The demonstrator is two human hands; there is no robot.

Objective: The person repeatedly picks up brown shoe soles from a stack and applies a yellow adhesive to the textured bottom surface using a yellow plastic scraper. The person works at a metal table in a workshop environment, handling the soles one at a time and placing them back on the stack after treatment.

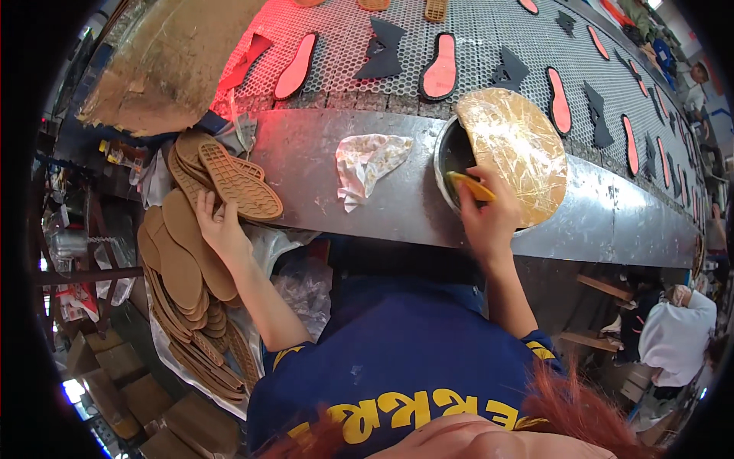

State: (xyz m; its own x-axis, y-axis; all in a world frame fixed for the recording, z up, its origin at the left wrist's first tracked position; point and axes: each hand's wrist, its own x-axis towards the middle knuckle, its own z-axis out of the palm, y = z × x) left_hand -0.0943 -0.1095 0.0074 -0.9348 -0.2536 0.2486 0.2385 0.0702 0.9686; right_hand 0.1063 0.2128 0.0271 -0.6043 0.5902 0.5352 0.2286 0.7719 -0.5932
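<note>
My right hand (489,210) is closed around a yellow-handled brush (475,188), held over the opening of a round metal pot (442,172). The brush's working end is hidden at the dark opening. A round, shiny tan cover (516,145) lies across most of the pot. At the left, my left hand (218,223) rests on tan shoe soles with its fingers apart. Beside its fingertips is a sole with a gridded tread (241,183), lying on others at the metal edge. Below that hand, a pile of smooth tan soles (182,256) overlaps in rows.
A crumpled patterned cloth (367,164) lies on the metal ledge (306,180). Beyond is a mesh conveyor (336,46) carrying pink-topped soles (440,69) and black cut pieces (382,47). A large brown board (164,65) stands at the far left. Another person (677,336) is at the right.
</note>
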